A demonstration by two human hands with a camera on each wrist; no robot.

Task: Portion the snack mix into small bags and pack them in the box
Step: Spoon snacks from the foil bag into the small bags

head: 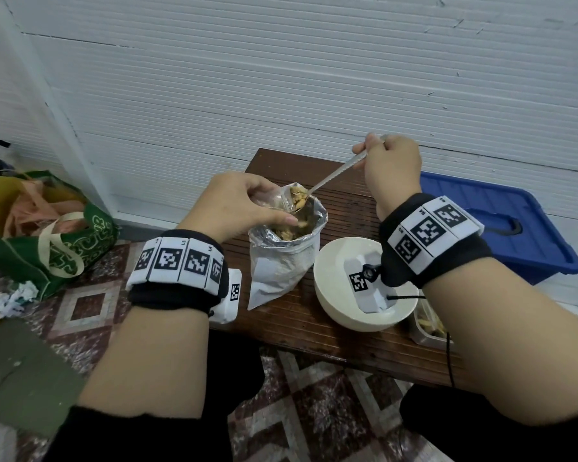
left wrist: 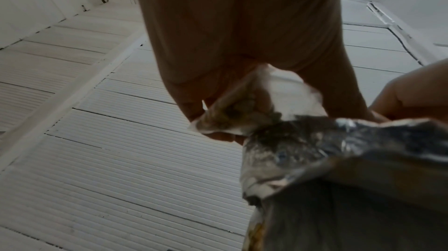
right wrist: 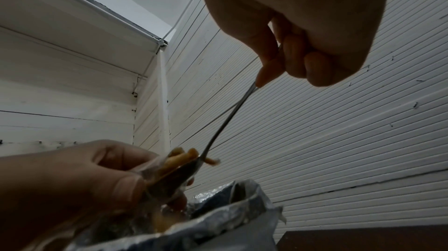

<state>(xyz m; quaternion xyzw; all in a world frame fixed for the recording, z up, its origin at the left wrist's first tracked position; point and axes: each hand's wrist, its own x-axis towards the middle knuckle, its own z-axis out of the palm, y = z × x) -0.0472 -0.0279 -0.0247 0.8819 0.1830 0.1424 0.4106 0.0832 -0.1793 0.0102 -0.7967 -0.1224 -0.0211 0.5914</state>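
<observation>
surface: brown slatted bench (head: 344, 315) | on it: foil bag (head: 282, 268), white bowl (head: 334, 295), metal tray (head: 426, 331)

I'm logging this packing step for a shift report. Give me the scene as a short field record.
left hand: pinches small clear plastic bag open
right hand: grips long metal spoon
spoon load: yellow snack mix at the small bag's mouth
source: open silver foil pouch, upright below
beside pouch: white round bowl
surface: dark wooden bench
far right: blue plastic lid
</observation>
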